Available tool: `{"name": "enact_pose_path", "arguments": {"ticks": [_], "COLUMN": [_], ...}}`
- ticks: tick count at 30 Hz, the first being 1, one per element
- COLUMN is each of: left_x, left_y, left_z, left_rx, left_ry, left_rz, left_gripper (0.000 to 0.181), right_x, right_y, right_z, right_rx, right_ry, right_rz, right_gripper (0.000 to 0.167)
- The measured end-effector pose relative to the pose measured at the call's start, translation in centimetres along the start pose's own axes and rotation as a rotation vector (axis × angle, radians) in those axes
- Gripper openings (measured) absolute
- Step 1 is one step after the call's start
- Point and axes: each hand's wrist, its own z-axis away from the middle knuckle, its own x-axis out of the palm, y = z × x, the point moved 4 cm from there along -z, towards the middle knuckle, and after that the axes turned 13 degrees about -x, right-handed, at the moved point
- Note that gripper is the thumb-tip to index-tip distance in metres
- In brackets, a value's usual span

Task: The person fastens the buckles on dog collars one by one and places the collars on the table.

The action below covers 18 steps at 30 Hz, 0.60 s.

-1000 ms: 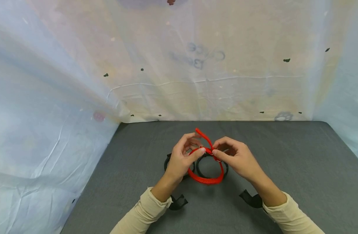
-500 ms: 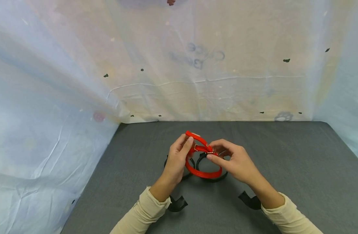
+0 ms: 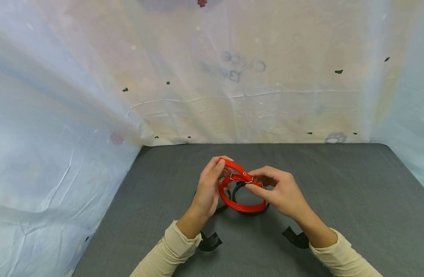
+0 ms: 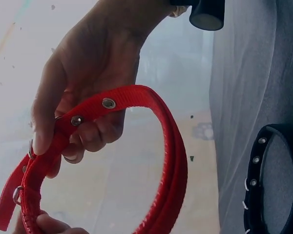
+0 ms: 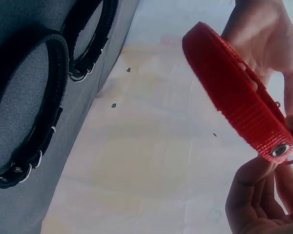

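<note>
A red dog collar with metal eyelets and a buckle is held up in a loop between both hands. My left hand pinches the collar's free strap end between thumb and fingers. Near the buckle, my right hand pinches the collar between thumb and forefinger. In the left wrist view, the collar's eyelets and metal rings show beside the right thumb. The right wrist view shows its red band edge-on. Beneath the hands lie two black collars, partly hidden in the head view.
The grey cloth-covered table spreads under the work. Pale, marked sheeting rises behind it and along both sides. A black strap hangs by the left wrist, and another black strap by the right.
The upright strap end has folded down to the left, and my left hand has moved from the loop onto it. My right hand has kept its pinch by the buckle.
</note>
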Motion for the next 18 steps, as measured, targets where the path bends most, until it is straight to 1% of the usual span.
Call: {"name": "enact_pose_path", "arguments": {"ticks": [4,7,10,12,15,18], "left_x": [-0.1,-0.2,-0.4,-0.5,-0.8,-1.2], "left_y": [0.0,0.1,0.1,0.2,0.5,0.8], "left_z": [-0.1,-0.1,-0.1,-0.1,-0.1,-0.1], "left_rx": [-0.013,-0.005,0.012,0.028,0.054,0.083], "left_ry": [0.040,0.055,0.057,0.061,0.073,0.086], "left_rz": [0.012,0.028,0.034,0.034,0.058,0.093], "left_gripper": [0.012,0.009,0.012,0.018,0.023,0.021], "right_x": [0.1,0.1,0.1,0.1,-0.1,-0.3], "right_y": [0.0,0.0,0.0,0.0,0.1,0.2], "right_z": [0.0,-0.1,-0.1,-0.1,-0.1,-0.1], "right_rx": [-0.009,-0.011,-0.009,-0.004,0.021,0.059], "right_ry": [0.001,0.012,0.019,0.018,-0.002,-0.022], "right_rz": [0.022,0.029,0.027,0.028,0.027,0.016], "right_gripper": [0.021,0.023,0.024,0.025,0.025,0.024]}}
